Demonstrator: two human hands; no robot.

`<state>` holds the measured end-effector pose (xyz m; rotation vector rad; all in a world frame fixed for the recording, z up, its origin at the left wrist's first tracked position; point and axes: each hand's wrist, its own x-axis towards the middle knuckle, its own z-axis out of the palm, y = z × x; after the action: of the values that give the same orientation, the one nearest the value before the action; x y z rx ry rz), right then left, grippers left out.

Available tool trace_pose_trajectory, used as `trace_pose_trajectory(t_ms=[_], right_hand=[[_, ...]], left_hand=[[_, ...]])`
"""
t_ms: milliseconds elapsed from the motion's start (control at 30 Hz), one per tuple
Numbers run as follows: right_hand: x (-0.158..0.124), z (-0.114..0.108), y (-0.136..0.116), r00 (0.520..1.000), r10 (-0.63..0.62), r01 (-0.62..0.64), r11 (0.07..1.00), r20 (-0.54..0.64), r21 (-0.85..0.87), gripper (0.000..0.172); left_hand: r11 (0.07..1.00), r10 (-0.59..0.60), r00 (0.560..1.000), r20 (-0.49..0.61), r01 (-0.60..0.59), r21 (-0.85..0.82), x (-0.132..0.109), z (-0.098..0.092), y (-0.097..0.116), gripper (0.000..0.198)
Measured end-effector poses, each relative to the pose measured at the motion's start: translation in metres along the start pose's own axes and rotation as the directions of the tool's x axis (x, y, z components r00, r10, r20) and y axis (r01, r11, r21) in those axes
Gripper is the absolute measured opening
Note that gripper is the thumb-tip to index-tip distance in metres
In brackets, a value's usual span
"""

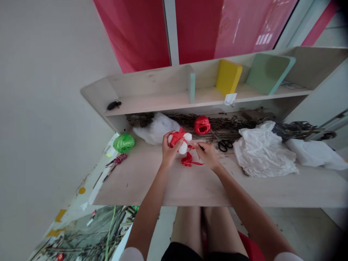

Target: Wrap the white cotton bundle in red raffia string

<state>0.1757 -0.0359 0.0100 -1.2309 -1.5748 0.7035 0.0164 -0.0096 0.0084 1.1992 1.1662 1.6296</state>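
In the head view, my left hand [169,150] is closed around a lumpy white cotton bundle [183,147] with red plastic ribbon [177,137] wrapped across it. My right hand [208,154] is at the bundle's right side, fingers pinched on a strip of the red ribbon. A small dark thing shows at those fingers, too small to name. Below the bundle, a loose wad of red ribbon [187,160] lies on the desk [141,181], one tail stretching to the right. Behind my hands sits a red ribbon ball [202,125], with black-handled scissors [225,145] to its right.
White stuffing [156,128] is piled behind my left hand. A green twine ball [124,143] and a red-and-white cord bundle [120,158] lie at the left. Crumpled white plastic [265,150] covers the right side. Dry stalks [231,125] line the back under the shelf [152,103].
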Motion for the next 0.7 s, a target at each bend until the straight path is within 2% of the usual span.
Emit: trace_pose_trajectory(t_ms=[200,367,467,567,700], right_hand=[[0.002,-0.002,-0.001,0.997,0.074,-0.075,0.994,0.017,0.081,0.059],[0.004,-0.002,0.005,0.982,0.181,-0.186,0.974,0.050,0.132,0.062],[0.006,-0.003,0.008,0.957,0.276,-0.289,0.934,0.088,0.210,0.064],[0.007,-0.004,0.007,0.908,0.382,-0.417,0.859,0.170,0.296,0.065],[0.007,-0.005,0.006,0.879,0.436,-0.473,0.850,0.191,0.234,0.067]], left_hand=[[0.970,0.173,0.980,0.096,-0.186,0.158,-0.004,-0.001,-0.010,0.058],[0.916,0.270,0.945,0.183,-0.311,0.254,-0.007,-0.004,-0.006,0.060],[0.853,0.353,0.901,0.251,-0.420,0.309,-0.007,-0.006,0.000,0.058],[0.770,0.412,0.849,0.332,-0.519,0.371,-0.005,-0.008,0.002,0.056],[0.693,0.431,0.770,0.470,-0.616,0.374,-0.004,-0.009,-0.003,0.055]])
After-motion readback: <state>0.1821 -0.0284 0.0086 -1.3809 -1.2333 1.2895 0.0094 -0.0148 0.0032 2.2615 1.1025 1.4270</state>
